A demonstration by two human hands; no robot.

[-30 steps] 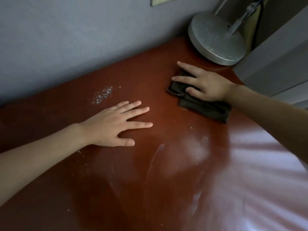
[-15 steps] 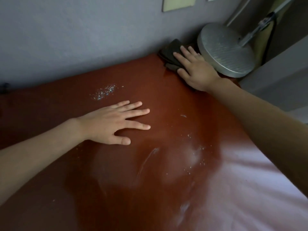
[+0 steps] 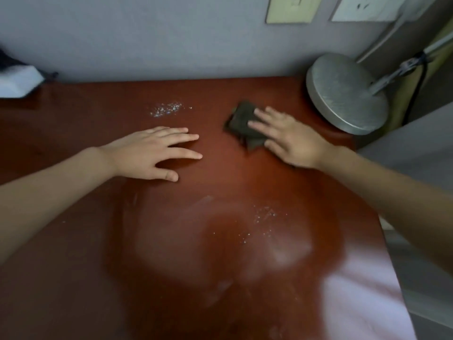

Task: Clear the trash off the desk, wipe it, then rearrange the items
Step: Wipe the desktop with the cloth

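- One dark cloth (image 3: 241,123) lies flat on the desk (image 3: 220,253), just left of the lamp base (image 3: 345,94) and not touching it. Its long axis runs roughly from the wall toward the person, with a far corner pointing at the wall.
- The cloth is soft and grey-green, folded in layers, with loose corners poking out at its near end. Its edges are blurred.
- The desk is smooth, glossy red-brown wood with pale smears and glare. The lamp base is a round disc of brushed grey metal.
- The right hand (image 3: 289,141) lies palm down on the cloth's lamp-side part. Its fingers (image 3: 259,123) are straight and pressed flat, curling round nothing.
- The left hand (image 3: 147,153) lies farther from the lamp base, beyond the cloth and apart from it. It rests flat on bare wood with fingers straight and spread, holding nothing.
- Pale glittery crumbs (image 3: 166,109) sit left of the cloth, well apart from the lamp base.
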